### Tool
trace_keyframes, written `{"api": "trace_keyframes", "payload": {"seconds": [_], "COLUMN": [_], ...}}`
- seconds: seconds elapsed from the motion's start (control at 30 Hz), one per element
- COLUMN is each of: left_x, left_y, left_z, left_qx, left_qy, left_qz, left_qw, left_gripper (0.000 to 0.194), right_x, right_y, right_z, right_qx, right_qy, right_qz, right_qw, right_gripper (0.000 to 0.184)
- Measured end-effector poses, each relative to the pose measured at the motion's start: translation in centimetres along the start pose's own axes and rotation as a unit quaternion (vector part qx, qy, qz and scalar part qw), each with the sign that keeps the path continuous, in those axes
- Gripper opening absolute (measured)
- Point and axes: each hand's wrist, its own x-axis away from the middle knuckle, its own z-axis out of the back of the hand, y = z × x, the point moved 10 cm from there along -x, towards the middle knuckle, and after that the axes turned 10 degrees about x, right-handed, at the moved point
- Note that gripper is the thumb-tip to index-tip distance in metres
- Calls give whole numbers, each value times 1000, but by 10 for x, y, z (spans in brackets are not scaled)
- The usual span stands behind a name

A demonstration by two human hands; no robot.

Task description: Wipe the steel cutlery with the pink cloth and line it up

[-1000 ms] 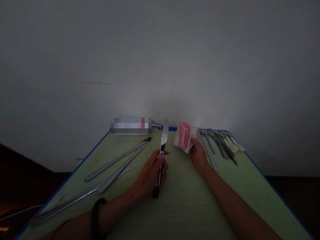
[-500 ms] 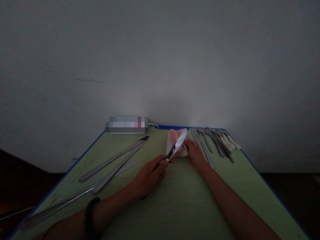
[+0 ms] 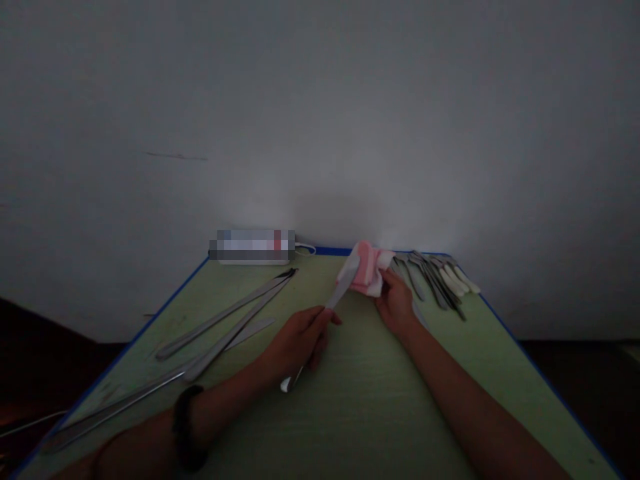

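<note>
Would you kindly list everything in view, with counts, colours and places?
table: 1, green, blue-edged, centre
wall: 1, grey, behind table
blurred box: 1, whitish, far-left table corner
cables: 2, white, beside box; lower left
utensils: several, silver, table's left
cutlery: several, silver, some white-handled, table's right
floor: 1, dark, beside table
knife: 1, silver, centre
cloth: 1, pink and white, partly behind knife
bracelet: 1, black, left wrist
left grip: 1, bare, around knife
right grip: 1, bare, holding cloth
forearms: 2, bare, bottom edge

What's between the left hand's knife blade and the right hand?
Pink-and-white cloth, held by the right hand; the knife blade overlaps it in the head view.
</note>
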Motion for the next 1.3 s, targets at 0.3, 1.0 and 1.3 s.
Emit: {"api": "trace_keyframes", "payload": {"seconds": [0.3,1.0,1.3], "left_x": [-2,-7,-3], "left_y": [-2,-7,-3], "left_z": [16,39,50], "left_qx": [97,228,208], "left_qy": [70,153,206], "left_qz": [-15,-7,-11], "left_qw": [993,962,956], "left_gripper": [28,27,26], "right_x": [6,31,33], "right_y": [3,24,27], "right_z": [0,-37,-43], "right_qx": [-56,-33,-96], "right_qy": [17,-96,-168], "right_qz": [-29,-137,-204], "right_qw": [998,985,960], "right_gripper": [26,13,36]}}
